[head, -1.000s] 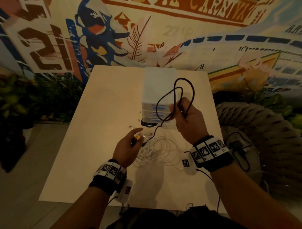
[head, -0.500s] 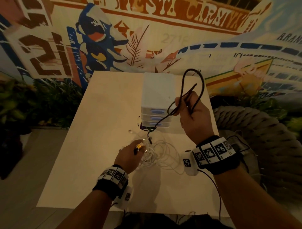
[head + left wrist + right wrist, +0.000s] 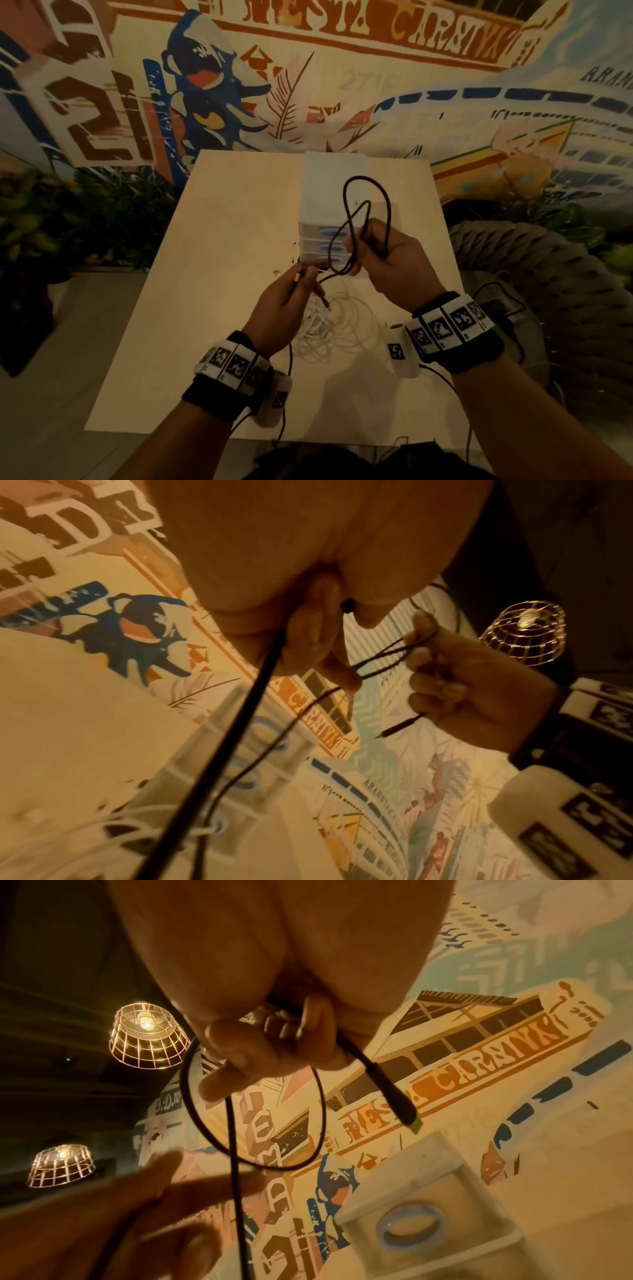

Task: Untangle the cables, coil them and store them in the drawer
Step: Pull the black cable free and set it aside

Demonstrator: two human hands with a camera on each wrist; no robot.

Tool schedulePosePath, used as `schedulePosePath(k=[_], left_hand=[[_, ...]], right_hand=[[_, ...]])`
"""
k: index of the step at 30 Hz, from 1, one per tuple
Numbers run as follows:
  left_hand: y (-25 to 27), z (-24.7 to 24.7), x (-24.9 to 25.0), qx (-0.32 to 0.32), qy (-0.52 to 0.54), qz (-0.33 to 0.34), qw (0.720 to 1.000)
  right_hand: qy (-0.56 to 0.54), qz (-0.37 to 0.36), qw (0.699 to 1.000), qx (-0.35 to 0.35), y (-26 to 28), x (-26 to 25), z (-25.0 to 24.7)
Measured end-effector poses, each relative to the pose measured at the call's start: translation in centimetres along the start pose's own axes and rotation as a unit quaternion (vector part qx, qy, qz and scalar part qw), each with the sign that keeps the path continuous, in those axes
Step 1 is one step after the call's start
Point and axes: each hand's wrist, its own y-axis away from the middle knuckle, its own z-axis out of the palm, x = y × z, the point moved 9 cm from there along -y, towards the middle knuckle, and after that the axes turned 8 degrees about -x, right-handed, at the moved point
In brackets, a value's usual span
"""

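The person stands at a pale tabletop (image 3: 212, 308) against a painted wall. The right hand (image 3: 394, 263) is raised above it, fingers (image 3: 240, 1053) curled around gathered loops of a black cable (image 3: 356, 219). The loops rise above the fist in front of a white drawer unit (image 3: 329, 192), and one plug end sticks out below the fist, seen from the left wrist. The left hand (image 3: 284, 305) is lower and nearer the body, its fingers (image 3: 308, 637) closed on the same black cable near its other plug, whose yellowish tip pokes out beside the thumb. A short run of cable hangs slack between the two hands.

Under the hands, a tangle of white cables (image 3: 335, 322) lies loose on the tabletop, just in front of the drawer unit. The unit has three stacked drawers with blue oval handles; all look closed, though the hands hide part of the fronts. Both wrists carry bands with black-and-white markers. To the right of the tabletop sits a thick woven rope seat (image 3: 534, 274), and two wire-cage lamps (image 3: 147, 1039) glow overhead.
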Motion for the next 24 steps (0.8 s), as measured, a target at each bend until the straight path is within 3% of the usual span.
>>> schedulePosePath(k=[4,10,13,18,21,24], left_hand=[[-0.4,1.8,1.8,-0.043,-0.051,0.016,0.998],[-0.2,1.8,2.2,-0.054,-0.029,0.011,0.998],[-0.1,1.0,2.3,-0.008,-0.026,0.032,0.999],[0.4,-1.6,2.2,0.112,0.004,0.038,0.993],[0.8,-3.4,1.2,0.181,0.034,0.029,0.983],[0.8,-4.3,0.8,0.195,0.102,0.016,0.975]], right_hand=[[-0.021,0.027,0.999,-0.014,0.1,0.0,0.9],[-0.039,0.044,0.998,0.001,0.1,1.0,-1.7],[0.036,0.047,0.998,0.026,-0.3,2.2,-4.1],[0.142,0.114,0.981,0.067,0.1,5.4,-8.4],[0.105,0.132,0.982,0.081,1.1,8.1,-10.1],[-0.023,0.129,0.987,0.097,2.2,11.0,-11.4]])
